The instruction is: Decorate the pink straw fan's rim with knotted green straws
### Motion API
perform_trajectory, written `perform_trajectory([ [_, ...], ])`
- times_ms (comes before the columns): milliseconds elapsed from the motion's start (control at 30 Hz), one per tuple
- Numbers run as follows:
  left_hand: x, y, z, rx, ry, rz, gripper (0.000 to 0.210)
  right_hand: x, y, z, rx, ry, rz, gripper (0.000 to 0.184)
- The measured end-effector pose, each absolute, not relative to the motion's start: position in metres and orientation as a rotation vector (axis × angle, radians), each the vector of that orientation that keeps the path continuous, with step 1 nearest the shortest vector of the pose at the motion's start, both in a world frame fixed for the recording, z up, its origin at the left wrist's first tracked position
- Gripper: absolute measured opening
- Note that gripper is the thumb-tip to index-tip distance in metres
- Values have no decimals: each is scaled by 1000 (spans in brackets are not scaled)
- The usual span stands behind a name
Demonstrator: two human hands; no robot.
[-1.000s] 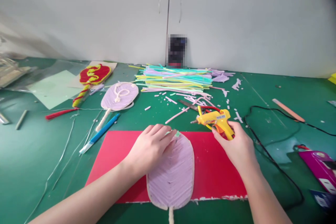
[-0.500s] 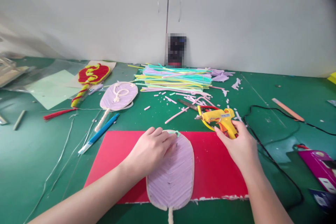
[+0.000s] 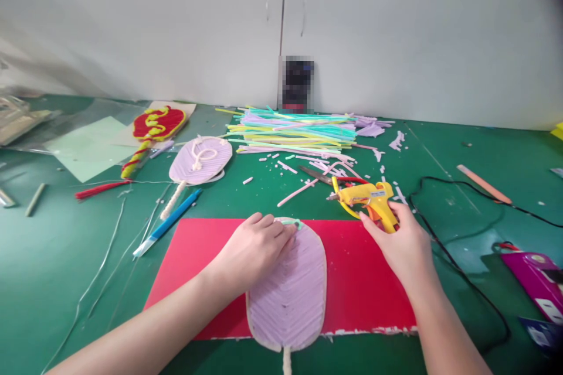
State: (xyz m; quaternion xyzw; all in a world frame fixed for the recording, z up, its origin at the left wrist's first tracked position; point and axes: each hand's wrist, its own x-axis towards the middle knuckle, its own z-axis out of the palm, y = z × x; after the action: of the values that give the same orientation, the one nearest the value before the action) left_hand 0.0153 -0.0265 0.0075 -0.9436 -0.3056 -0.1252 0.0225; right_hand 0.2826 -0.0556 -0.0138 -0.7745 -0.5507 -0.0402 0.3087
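Note:
A lilac hand fan (image 3: 290,293), covered in slanting rows of pipe cleaner with a cream rim and handle, lies across a red sheet (image 3: 373,287). My left hand (image 3: 266,246) rests on its upper part, fingers closed and pressed on a short mint-green pipe cleaner (image 3: 290,222) near the top edge; the fingertips are partly hidden. To the right, my right hand (image 3: 404,234) grips the handle of a yellow hot glue gun (image 3: 367,194), whose nozzle points left. Scissors (image 3: 317,174) with red and yellow handles lie beside and partly behind the gun.
Pastel pipe cleaners (image 3: 290,129) are heaped at the back, with cut scraps in front. On the left lie a second lilac fan (image 3: 200,161), a red-and-yellow fan (image 3: 158,124), a blue pen-shaped tool (image 3: 169,222) and loose threads. A black cord (image 3: 457,269) loops on the right.

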Motion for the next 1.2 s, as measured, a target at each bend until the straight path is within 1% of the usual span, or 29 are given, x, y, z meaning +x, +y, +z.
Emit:
perform_trajectory([
  [467,14,-24,5,-2972,-992,-431,29,283,-56,-14,-2090,-1431,-65,46],
  [567,13,-21,0,-3054,-1076,-530,28,283,-56,-13,-2088,-1425,-57,46],
  [667,11,-17,-3,-3116,-1304,-706,28,282,-56,-13,-2105,-1410,-36,45],
  [733,11,-16,-4,-3121,-1422,-776,32,282,-56,-14,-2103,-1409,-33,45],
  [833,11,-17,-4,-3118,-1346,-709,35,283,-56,-14,-2091,-1416,-46,47],
  [1000,13,-19,-3,-3067,-1133,-540,28,282,-57,-13,-2086,-1416,-47,47],
  [1133,14,-17,-3,-3079,-1105,-470,29,281,-56,-12,-2076,-1415,-41,47],
  [1200,14,-17,-3,-3117,-1144,-505,28,281,-56,-12,-2076,-1410,-36,47],
])
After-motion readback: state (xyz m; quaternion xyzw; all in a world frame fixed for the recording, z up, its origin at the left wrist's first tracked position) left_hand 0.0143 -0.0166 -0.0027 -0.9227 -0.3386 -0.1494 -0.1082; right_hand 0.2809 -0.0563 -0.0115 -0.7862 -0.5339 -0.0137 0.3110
